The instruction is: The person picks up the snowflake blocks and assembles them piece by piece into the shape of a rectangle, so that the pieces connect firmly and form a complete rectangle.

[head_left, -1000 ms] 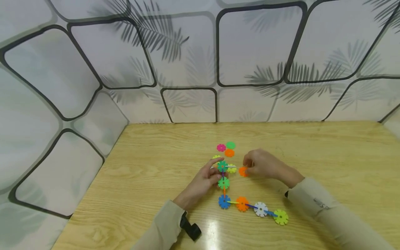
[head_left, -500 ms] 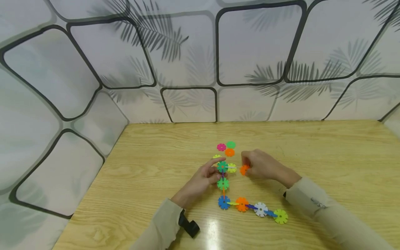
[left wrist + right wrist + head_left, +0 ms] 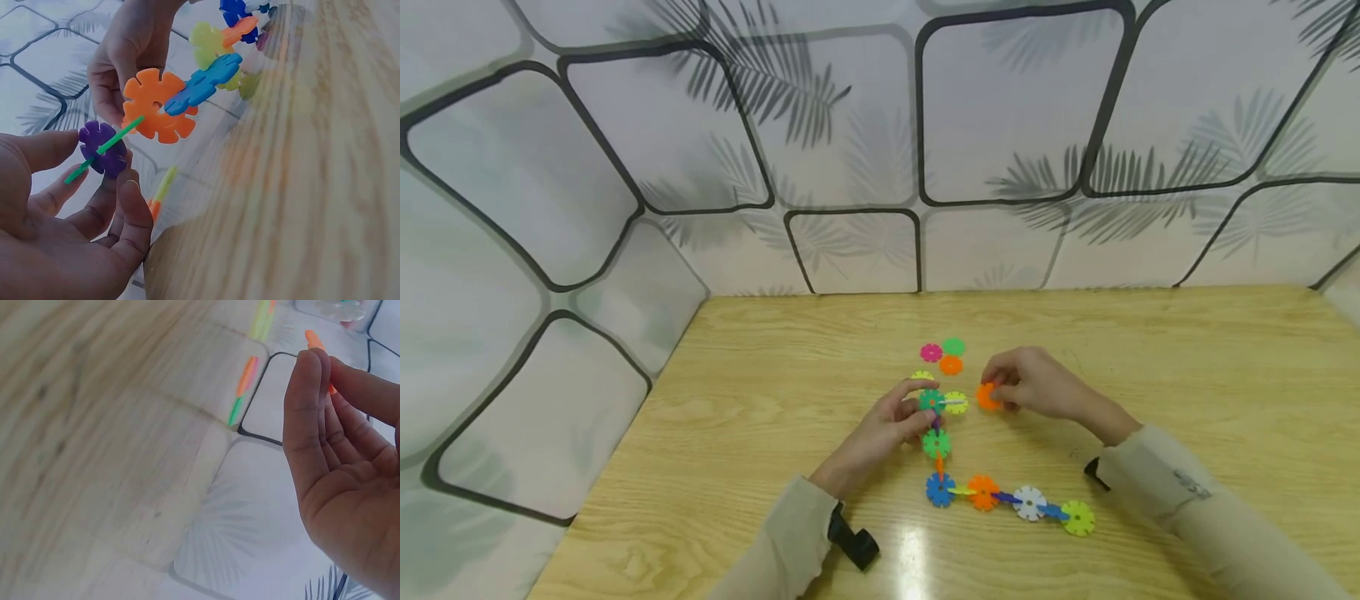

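My left hand (image 3: 887,425) pinches a purple snowflake disc (image 3: 103,147) in a chain of slotted plastic snowflake discs. That disc joins a teal disc (image 3: 932,402) to a green disc (image 3: 936,444). Below follow an edge-on orange disc (image 3: 159,103), then a blue disc (image 3: 940,490), where the chain bends right towards a yellow-green disc (image 3: 1078,518). A white edge-on disc links the teal one to a yellow disc (image 3: 957,403). To the right, my right hand (image 3: 1033,382) pinches a separate orange snowflake disc (image 3: 987,397), seen edge-on in the right wrist view.
Loose pink (image 3: 931,352), green (image 3: 953,346) and orange (image 3: 951,365) discs lie together behind the chain. Another yellow disc (image 3: 922,377) is partly covered by my left fingers. The wooden table (image 3: 760,358) meets a patterned wall (image 3: 850,250) at the back.
My right hand has risen slightly and turned, bringing the orange disc a little farther back. The left thumb has shifted up along the chain, and its upright part has moved slightly.
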`<state>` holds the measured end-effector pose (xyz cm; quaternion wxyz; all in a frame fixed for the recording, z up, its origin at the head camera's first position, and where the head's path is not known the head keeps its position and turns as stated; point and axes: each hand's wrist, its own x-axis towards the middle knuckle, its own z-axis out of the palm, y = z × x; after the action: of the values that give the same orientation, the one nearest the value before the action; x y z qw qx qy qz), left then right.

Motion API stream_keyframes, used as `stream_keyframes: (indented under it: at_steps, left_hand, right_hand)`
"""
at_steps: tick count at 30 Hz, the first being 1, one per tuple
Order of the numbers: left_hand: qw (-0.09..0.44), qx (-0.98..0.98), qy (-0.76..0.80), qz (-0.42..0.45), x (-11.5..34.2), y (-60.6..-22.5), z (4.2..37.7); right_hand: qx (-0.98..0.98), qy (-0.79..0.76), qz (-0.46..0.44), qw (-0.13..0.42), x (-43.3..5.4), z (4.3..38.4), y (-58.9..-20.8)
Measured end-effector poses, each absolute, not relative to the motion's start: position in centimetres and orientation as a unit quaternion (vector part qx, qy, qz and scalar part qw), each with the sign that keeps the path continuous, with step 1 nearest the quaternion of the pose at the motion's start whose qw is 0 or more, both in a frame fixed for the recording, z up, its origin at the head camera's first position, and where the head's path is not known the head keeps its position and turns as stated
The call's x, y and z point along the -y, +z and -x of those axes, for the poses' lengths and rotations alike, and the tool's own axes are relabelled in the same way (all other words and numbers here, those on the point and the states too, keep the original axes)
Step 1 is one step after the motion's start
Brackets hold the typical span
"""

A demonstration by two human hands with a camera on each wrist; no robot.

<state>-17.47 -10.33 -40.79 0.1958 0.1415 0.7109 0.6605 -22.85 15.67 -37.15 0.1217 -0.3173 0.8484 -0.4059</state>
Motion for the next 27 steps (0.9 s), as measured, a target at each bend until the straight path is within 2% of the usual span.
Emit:
stream_keyframes:
  at_steps: [15, 27]
  left_hand:
    - [0.161, -0.719, 0.663, -0.136, 9.9, -40.7, 17.3]
    - [0.153, -0.723, 0.662, -0.125, 9.8, -40.8, 17.3]
  right_hand:
    - [-0.803, -0.487, 0.285, 0.194, -14.6, 22.2, -36.8]
    - [-0.779, -0.517, 0.276, 0.222, -14.2, 22.1, -37.0]
